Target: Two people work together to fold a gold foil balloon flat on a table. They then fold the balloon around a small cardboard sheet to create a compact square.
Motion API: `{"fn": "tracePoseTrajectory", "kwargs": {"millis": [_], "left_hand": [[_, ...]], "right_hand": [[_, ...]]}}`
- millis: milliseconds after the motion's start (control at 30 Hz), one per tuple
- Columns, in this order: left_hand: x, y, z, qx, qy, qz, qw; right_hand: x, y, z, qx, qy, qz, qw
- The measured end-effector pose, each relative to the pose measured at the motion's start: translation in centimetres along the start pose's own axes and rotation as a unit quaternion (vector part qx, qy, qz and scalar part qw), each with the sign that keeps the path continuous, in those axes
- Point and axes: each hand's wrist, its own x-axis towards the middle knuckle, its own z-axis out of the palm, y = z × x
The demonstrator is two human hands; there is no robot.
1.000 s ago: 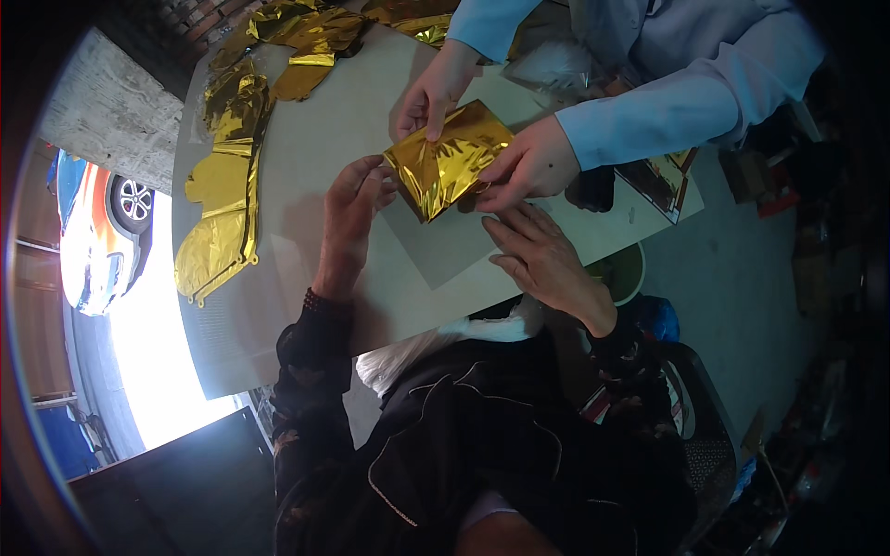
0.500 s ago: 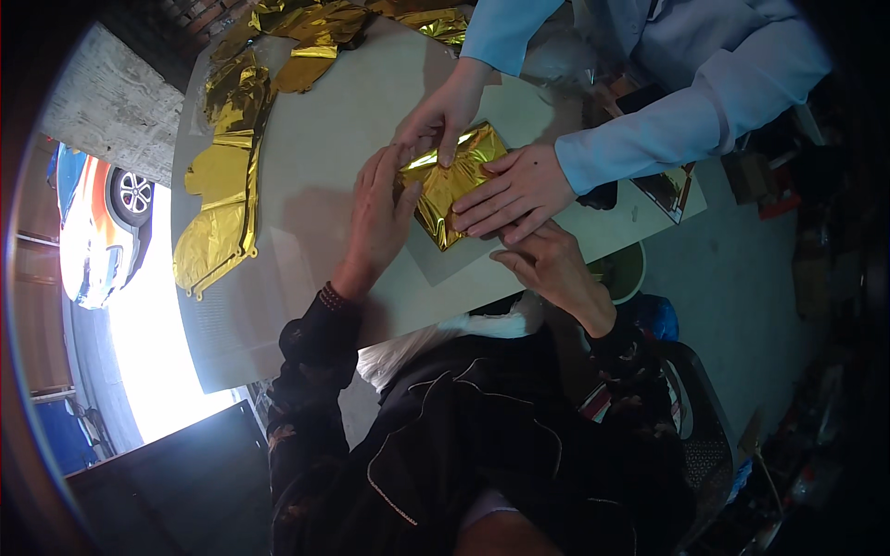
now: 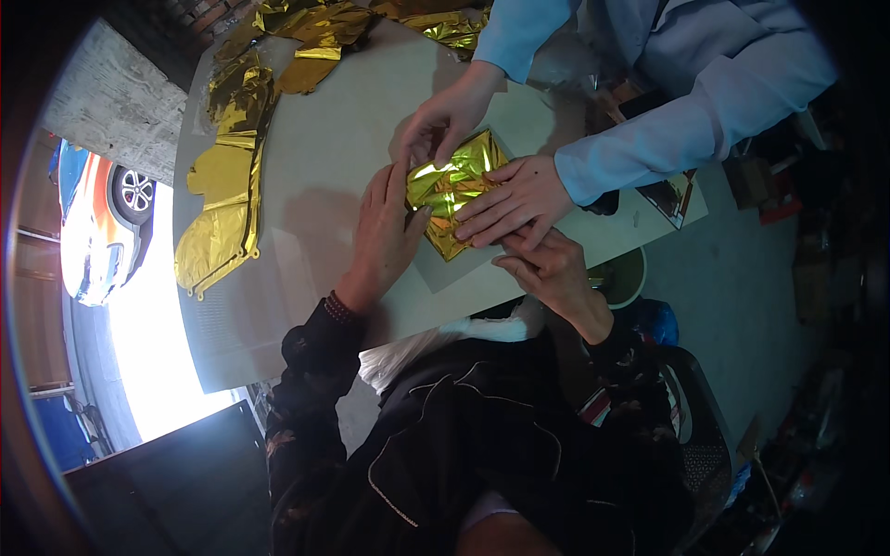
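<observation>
A square of folded shiny gold foil (image 3: 452, 190) lies on a pale sheet on the table. My left hand (image 3: 380, 227) rests along its left edge, fingers stretched and thumb apart, touching the rim. My right hand (image 3: 554, 276) is at its lower right, thumb apart, its fingertips partly hidden beneath a co-worker's spread hand (image 3: 519, 199). That hand presses on the foil's right side. The co-worker's other hand (image 3: 445, 116) hovers bent at the foil's upper left edge, its fingertips close to the foil.
Flat gold foil balloons (image 3: 218, 204) lie along the table's left edge, with more crumpled gold foil (image 3: 320, 42) at the far side. A mirror-like triangular piece (image 3: 669, 199) sits at the table's right corner. Below it stand a round bin (image 3: 630, 278) and a dark chair (image 3: 695, 408).
The co-worker's hand on the left has drawn back off the middle of the foil, which now looks flatter. My left hand has shifted slightly down; my right hand has hardly moved.
</observation>
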Motion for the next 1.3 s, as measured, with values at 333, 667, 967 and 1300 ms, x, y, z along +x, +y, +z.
{"fn": "tracePoseTrajectory", "kwargs": {"millis": [333, 667, 967, 1300], "left_hand": [[-0.5, 0.6, -0.1, 0.048, 0.064, 0.042, 0.996], [-1.0, 0.3, -0.3, 0.057, -0.004, 0.049, 0.997], [-0.2, 0.6, 0.6, 0.106, 0.020, 0.046, 0.993], [-0.6, -0.6, 0.9, 0.176, -0.047, 0.022, 0.983]], "right_hand": [[0.0, 0.2, 0.1, -0.006, 0.005, -0.002, 1.000], [-0.7, -0.6, -0.9, -0.051, 0.007, 0.014, 0.999], [-1.8, -0.6, -0.8, -0.069, 0.002, 0.021, 0.997], [-1.7, -0.7, -1.1, -0.061, -0.001, 0.027, 0.998]]}}
